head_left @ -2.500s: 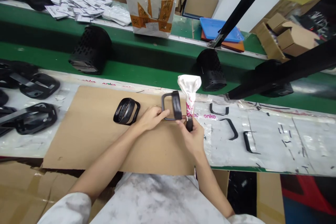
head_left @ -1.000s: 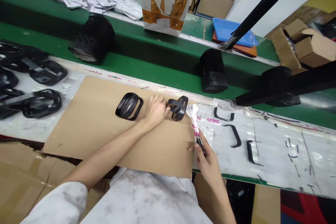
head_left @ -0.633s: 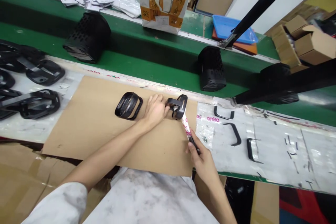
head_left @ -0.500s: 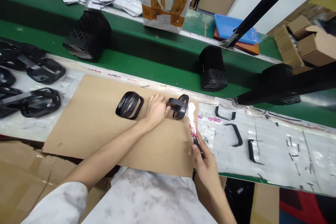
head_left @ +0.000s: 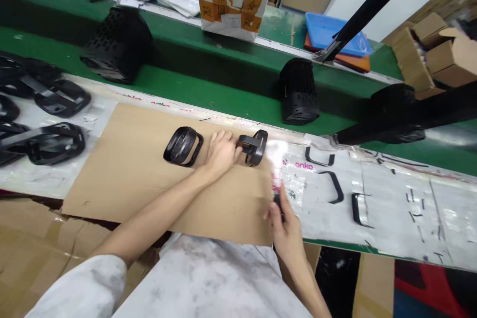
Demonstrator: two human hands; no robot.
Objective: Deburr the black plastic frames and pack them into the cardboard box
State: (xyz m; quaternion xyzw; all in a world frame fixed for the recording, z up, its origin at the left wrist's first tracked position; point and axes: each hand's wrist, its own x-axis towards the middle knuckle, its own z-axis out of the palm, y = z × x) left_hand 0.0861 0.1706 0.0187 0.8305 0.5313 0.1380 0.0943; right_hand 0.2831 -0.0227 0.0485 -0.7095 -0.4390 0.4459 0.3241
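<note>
While bracing the black frame (head_left: 256, 148) on the cardboard sheet (head_left: 141, 179) with left hand (head_left: 221, 151) closed on its near end, leave fingertips clear of the wrapped head (head_left: 276, 161). With right hand (head_left: 286, 228) wrapped around the dark handle (head_left: 277, 199), best aim squarely, minding the second frame (head_left: 182, 146) beside.
</note>
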